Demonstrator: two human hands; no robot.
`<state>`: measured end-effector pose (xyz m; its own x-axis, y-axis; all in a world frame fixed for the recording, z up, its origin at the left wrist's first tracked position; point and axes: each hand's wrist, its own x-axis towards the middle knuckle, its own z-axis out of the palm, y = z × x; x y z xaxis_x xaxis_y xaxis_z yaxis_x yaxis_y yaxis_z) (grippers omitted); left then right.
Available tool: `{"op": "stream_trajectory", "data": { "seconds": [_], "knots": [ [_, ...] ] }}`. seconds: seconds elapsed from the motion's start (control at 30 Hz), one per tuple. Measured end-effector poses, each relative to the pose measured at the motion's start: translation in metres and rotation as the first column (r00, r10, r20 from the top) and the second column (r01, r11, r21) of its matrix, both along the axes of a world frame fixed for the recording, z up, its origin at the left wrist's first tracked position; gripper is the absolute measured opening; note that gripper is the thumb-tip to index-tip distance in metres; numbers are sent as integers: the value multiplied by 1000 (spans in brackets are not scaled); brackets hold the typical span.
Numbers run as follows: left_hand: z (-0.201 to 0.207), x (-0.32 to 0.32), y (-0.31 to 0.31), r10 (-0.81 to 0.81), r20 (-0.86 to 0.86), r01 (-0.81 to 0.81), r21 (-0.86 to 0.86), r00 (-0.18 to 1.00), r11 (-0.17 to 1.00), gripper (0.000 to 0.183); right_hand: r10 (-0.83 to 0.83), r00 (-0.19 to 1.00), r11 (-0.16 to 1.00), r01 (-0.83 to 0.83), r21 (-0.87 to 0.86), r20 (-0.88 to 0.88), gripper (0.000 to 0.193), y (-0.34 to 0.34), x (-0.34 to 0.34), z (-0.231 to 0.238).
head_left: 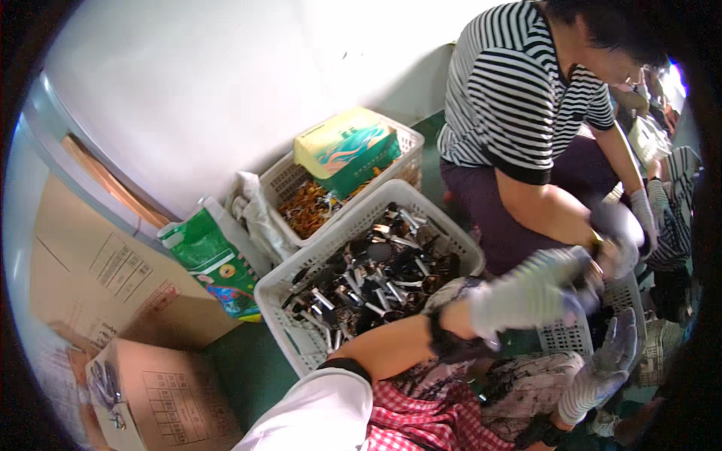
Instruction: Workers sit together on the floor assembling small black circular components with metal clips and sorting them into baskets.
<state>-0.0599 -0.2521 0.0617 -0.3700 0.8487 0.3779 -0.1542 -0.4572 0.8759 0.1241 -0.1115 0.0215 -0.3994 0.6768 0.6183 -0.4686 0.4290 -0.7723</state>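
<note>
My left hand point(526, 295), in a pale striped work glove, reaches across to the right and is blurred by motion. Its curled fingers close round a small dark, partly shiny piece point(591, 275) whose kind I cannot make out. A co-worker's gloved hand point(621, 252) is close beside it. Lower right, my right hand point(604, 370), also gloved, has its fingers stretched apart, with nothing seen in it. Left of my left forearm stands a white plastic basket point(284, 319) full of dark pieces with silvery metal cylinders point(368, 274).
Behind it, another white basket point(410, 143) holds orange-brown bits and a green-yellow box point(350, 150). A green bag point(214, 255) and cardboard boxes point(162, 391) stand left. A smaller white basket point(564, 340) sits between me and the co-worker in stripes point(511, 98).
</note>
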Motion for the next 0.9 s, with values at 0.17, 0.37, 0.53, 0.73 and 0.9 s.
{"op": "stream_trajectory", "data": {
  "seconds": [0.17,0.37,0.53,0.73,0.9],
  "knots": [
    [-60,-73,-156,647,28,-562,-469,762,682,37,26,999,965,-34,-261,-35,66,10,14,-11],
    [-212,-83,-255,960,-77,-565,-820,268,92,25,134,989,924,-149,-352,-66,55,40,30,-22],
    [-311,-84,-323,654,-593,-691,-708,471,-145,24,1,999,928,-21,-372,-54,48,27,24,-8],
    [-309,-86,-325,829,-195,-532,-835,525,140,25,-129,982,899,57,-433,-137,45,13,31,11],
    [-198,-43,-313,118,-735,-744,-661,668,98,22,-306,902,680,-17,-733,-304,40,42,61,28]
  ]
}}
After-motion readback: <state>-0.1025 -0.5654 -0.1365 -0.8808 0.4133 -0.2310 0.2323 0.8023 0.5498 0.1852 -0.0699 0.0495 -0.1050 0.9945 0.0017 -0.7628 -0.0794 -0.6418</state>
